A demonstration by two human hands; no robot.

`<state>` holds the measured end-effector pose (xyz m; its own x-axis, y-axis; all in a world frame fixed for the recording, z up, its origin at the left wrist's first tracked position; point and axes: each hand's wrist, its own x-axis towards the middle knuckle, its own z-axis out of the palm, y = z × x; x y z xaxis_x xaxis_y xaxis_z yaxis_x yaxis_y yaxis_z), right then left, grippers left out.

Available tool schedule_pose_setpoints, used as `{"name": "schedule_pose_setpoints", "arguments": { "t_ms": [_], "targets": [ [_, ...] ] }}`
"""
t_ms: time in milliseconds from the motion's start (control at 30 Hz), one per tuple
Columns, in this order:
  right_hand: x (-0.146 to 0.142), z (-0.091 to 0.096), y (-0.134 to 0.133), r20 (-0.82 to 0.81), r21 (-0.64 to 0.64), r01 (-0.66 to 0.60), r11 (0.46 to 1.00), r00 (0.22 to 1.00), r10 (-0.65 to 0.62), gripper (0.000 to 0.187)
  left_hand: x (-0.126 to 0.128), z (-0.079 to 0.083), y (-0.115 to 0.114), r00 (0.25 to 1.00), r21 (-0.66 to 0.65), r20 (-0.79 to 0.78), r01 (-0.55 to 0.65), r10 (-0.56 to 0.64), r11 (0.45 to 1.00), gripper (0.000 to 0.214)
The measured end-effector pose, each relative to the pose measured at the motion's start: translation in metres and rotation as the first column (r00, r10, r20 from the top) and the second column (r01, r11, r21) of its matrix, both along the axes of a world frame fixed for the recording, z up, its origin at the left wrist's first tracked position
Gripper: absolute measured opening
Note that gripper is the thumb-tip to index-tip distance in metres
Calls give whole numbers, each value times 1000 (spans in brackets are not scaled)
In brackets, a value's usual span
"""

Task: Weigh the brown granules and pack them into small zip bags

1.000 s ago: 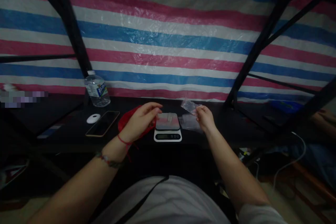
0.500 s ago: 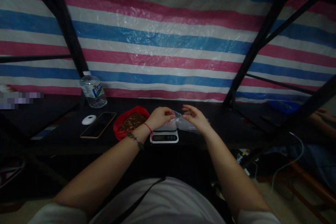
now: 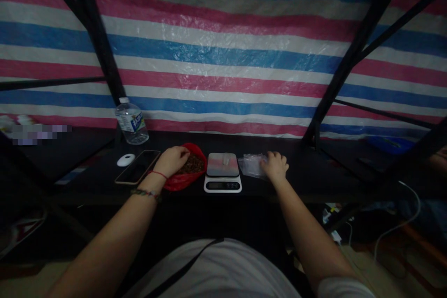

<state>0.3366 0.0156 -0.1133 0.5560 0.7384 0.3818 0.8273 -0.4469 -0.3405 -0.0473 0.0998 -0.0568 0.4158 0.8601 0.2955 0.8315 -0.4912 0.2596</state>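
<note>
A red plastic bag (image 3: 181,180) of small brown pieces (image 3: 194,165) sits open on the black table (image 3: 307,178), just left of a small white digital kitchen scale (image 3: 222,173). The left hand (image 3: 172,160) reaches into the bag's mouth from the near left with its fingers curled down among the pieces; whether they hold any cannot be told. A small pale item, too dim to make out, lies on the scale's platform. To the right of the scale, a loose pile of small clear plastic bags (image 3: 251,165) lies flat on the table, and the right hand (image 3: 275,166) rests on its right edge with bent fingers; it is unclear whether they pinch a bag. Left of the red bag lie a smartphone (image 3: 137,166), face up, and a small white oval object (image 3: 125,159), with a water bottle (image 3: 132,122) upright behind them. A striped pink, blue and white tarp (image 3: 223,56) hangs behind the table, crossed by black frame bars (image 3: 94,32).
</note>
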Motion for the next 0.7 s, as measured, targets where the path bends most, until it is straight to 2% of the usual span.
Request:
{"name": "schedule_pose_setpoints", "arguments": {
  "t_ms": [100,200,267,367,433,533,600,700],
  "targets": [
    [-10,7,0,18,67,-65,996,998,64,43,-11,-16,1,999,-2,-40,-2,2,1000,44],
    [-24,16,5,-103,95,-265,960,956,274,33,-10,-28,-6,998,-8,-63,24,-25,1000,53],
    [-38,19,11,-173,166,-417,894,880,443,41,-8,-33,-10,996,-6,-84,3,-4,1000,61],
    [-64,20,21,-146,250,-575,779,773,618,53,-6,-39,-13,991,-13,-129,-32,30,999,67],
    [-81,20,28,-108,217,-632,744,742,662,55,-4,-40,-13,989,-15,-144,-40,37,999,69],
    [-100,19,38,-93,96,-683,724,718,689,61,2,-39,-11,990,-7,-137,-37,36,999,75],
    [-107,18,43,-97,38,-696,717,712,696,54,7,-38,-9,989,-16,-143,-34,32,999,75],
    [-109,13,47,-123,42,-693,719,711,692,44,13,-35,-3,981,-39,-191,-40,32,998,66]
  ]
}}
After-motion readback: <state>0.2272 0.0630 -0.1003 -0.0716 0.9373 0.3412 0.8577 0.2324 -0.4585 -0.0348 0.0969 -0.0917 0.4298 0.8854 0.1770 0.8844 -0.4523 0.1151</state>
